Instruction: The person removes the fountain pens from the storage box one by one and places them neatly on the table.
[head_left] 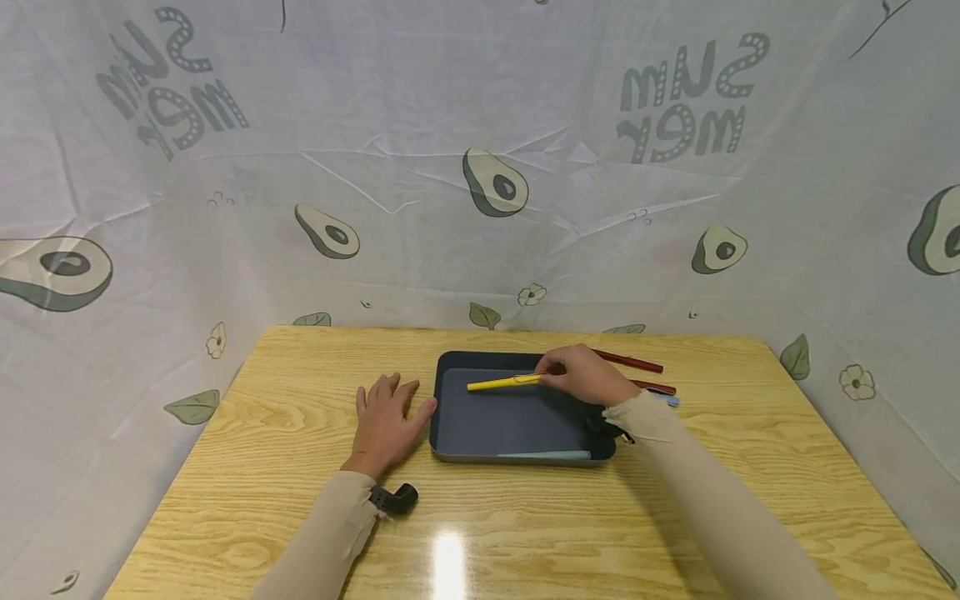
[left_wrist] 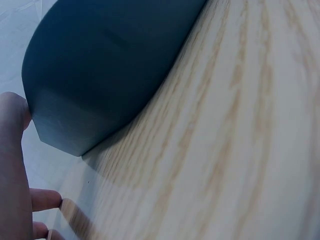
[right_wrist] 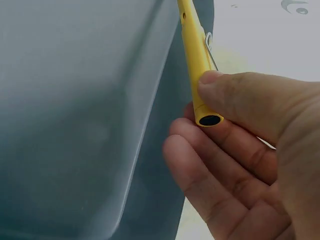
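My right hand [head_left: 588, 375] pinches a yellow pen [head_left: 504, 382] by its capped end, thumb against forefinger, over the back part of a dark grey tray [head_left: 480, 429]. In the right wrist view the pen [right_wrist: 197, 60] shows a wire clip and a black disc on its cap end. The pen's other end points left across the tray. My left hand [head_left: 385, 423] lies at the tray's left side with fingers spread; its thumb [left_wrist: 12, 112] is right at the tray wall. A pale teal pen [head_left: 555, 455] lies inside the tray along the front wall.
Right of the tray on the wooden table [head_left: 300, 533] lie a dark red pen [head_left: 633, 362], a second red pen [head_left: 656, 387] and a light blue pen [head_left: 667, 400], partly hidden by my right hand and wrist. A patterned curtain [head_left: 420, 275] hangs behind the table.
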